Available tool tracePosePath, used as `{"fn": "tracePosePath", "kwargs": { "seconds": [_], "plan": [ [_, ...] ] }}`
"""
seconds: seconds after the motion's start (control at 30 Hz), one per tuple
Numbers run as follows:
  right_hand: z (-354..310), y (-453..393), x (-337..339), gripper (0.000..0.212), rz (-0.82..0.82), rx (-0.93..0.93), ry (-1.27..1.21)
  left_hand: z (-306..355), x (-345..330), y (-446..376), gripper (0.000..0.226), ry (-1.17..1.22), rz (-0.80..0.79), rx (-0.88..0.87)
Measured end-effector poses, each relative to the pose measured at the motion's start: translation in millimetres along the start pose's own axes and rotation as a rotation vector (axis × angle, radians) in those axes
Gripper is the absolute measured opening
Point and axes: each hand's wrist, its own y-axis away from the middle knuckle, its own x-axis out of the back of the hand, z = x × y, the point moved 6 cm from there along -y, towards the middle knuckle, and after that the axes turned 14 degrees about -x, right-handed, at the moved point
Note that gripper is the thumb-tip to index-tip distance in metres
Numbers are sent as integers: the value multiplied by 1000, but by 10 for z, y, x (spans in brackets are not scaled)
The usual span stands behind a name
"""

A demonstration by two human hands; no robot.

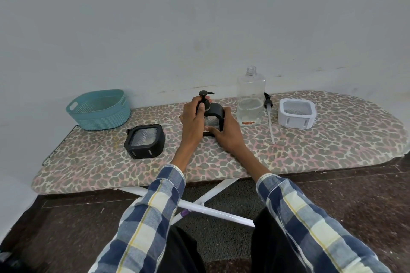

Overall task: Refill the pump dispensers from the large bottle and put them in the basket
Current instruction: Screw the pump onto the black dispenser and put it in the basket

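Standing upright: black dispenser, nozzle right.

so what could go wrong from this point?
1. The large bottle stands uncapped, part full, right beside the right hand; a bump could tip it and spill.
2. The left hand grips the pump head of the black dispenser; if it threads on crooked it may leak once in the basket.
3. The loose pump lying by the bottle could roll along the padded board.
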Motion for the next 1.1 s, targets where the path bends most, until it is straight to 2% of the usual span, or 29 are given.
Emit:
{"fn": "tracePosePath", "kwargs": {
  "seconds": [0.1, 0.23, 0.43, 0.6, 0.77, 0.93, 1.1],
  "plan": [
    [2, 3, 5, 56, 3, 5, -3, 27, -11, 1, 27, -24, 45, 20],
    [13, -4, -8, 56, 3, 5, 15, 9, 13, -40, 34, 5, 134, 4],
    [17, -10, -1, 56, 0, -5, 11, -65, -33, -63, 21, -59, 83, -42],
    [20, -10, -16, 56, -1, 2, 12, 12, -43, -15, 28, -124, 56, -42],
    [2, -3, -17, 55, -15, 13, 2, -34, -22, 37, 50, -62, 71, 21],
    [13, -7, -17, 54, -5, 23, 18, 38, -20, 31, 32, -13, 93, 29],
    [32, -26, -28, 54, -3, 18, 16, 85, 13, -15, 33, 21, 129, 3]
  ]
}}
